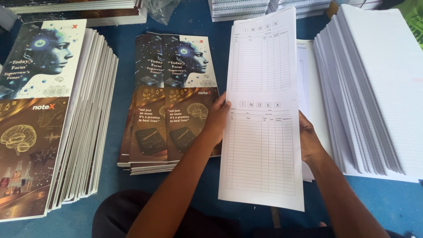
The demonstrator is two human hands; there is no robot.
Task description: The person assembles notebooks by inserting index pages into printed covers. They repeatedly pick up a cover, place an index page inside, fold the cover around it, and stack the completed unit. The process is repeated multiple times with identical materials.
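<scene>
Both hands clamp a long printed index sheet (263,114) above the blue surface (379,198): left hand (219,118) at its left edge, right hand (309,140) at its right. Cover stack (169,101) lies left, w/ ruled-paper pile (374,88) right; sheet not yet laid down.

- Hands: 2, left hand (217,120) and right hand (309,140), both gripping the index sheet (263,110).
- Index sheet: 1, with 2 ruled tables.
- Printed-cover stacks left of sheet: 2, large stack (53,119), small stack (174,101).
- White page stack right of sheet: 1 (374,88).
</scene>
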